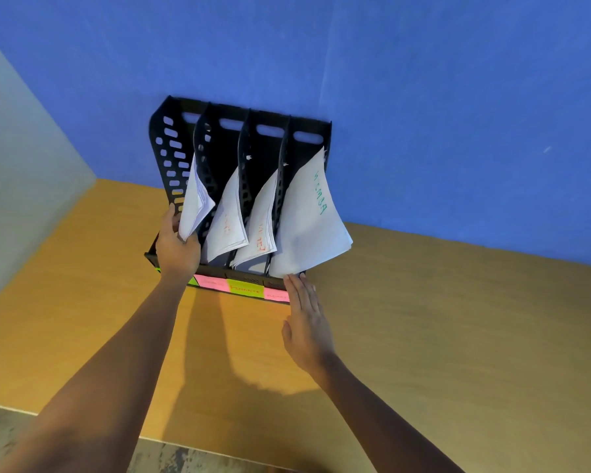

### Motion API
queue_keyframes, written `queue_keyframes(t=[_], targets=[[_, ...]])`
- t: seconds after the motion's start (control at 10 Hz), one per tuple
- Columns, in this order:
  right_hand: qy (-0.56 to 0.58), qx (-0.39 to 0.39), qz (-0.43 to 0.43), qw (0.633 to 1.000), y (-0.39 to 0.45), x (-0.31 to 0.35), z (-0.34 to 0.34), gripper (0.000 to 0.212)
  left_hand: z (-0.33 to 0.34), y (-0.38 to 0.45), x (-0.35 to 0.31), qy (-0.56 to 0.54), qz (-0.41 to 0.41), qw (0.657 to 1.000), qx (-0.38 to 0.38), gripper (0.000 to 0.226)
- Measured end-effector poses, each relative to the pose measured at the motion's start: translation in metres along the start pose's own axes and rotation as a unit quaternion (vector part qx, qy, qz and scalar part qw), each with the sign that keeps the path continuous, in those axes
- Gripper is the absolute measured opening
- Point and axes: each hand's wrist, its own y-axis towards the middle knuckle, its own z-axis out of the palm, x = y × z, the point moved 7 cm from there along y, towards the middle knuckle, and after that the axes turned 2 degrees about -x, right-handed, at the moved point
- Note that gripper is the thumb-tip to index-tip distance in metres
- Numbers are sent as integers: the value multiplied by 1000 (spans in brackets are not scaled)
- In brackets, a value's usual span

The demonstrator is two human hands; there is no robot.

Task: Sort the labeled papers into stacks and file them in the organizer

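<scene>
Organizer [171, 145], black, four slots, stands on the wooden desk [458, 319] against the blue wall [423, 97], at 12 o'clock from the person. All four slots carry paper.

Left hand [177, 249] grips the leftmost stack [195, 203] at its lower front edge, fingers curled round the paper, thumb up along the organizer's left side wall. The stack sits in the first slot, long axis running up and back toward 12 o'clock, top leaning toward 1 o'clock. Whether it is fully seated on the slot floor cannot be told; the hand covers the base.

Right hand [306, 322] is flat, fingers straight and together, holding nothing. Fingertips [292, 281] touch or nearly touch the front right corner of the organizer base, just below the rightmost stack [307, 220], which bears green lettering and overhangs the right wall toward 3 o'clock.

Two middle stacks [249, 216] lean the same way, red lettering partly visible, not legible.

Sticky labels [244, 288], pink and green alternating, run along the front lip; the leftmost is mostly hidden behind the left wrist.

Judgement: filing is near its end. The left hand is the nearer to the stack in play; the move left is a push toward 12 o'clock, with the first divider close at 3 o'clock as the only obstruction. The right hand probably braces the base.
</scene>
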Motion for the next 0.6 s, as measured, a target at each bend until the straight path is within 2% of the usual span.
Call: queue_keyframes(t=[0.2, 0.3, 0.4, 0.5, 0.6], targets=[[-38, 24, -24, 999, -1, -1, 4, 80, 3, -33, 6, 42, 39, 998, 13, 74], [-5, 24, -32, 999, 1, -6, 1, 75, 0, -60, -12, 54, 134, 989, -40, 75], [85, -9, -14, 996, -2, -12, -15, 68, 1, -77, -34, 69, 200, 975, -69, 72], [124, -92, 17, 988, -15, -36, -39, 60, 24, -109, -68, 103, 265, 956, -67, 68], [83, -135, 34, 987, -24, -57, -50, 56, 48, -131, -85, 118, 333, 935, -29, 65]])
